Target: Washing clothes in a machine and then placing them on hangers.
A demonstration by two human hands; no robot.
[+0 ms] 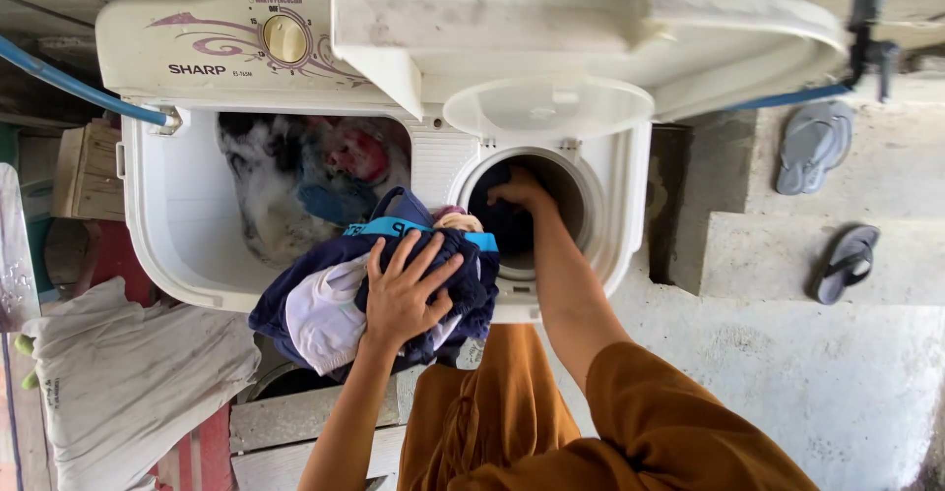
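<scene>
Place: a home laundry corner, rough and semi-outdoor.
Evidence: twin-tub washing machine [394, 147] full of wet clothes [315, 171], bare concrete steps [787, 245], flip-flops [813, 145], blue hose [69, 83].

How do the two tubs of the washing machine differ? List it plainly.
The left tub has a wide, roughly square opening; the right tub has a small round one. The left tub holds suds and soaking clothes; the right tub looks dark inside, with the right hand reaching into it. The left hand presses a bundle of dark and white clothes on the machine's front edge. Both tubs sit open in one white body.
</scene>
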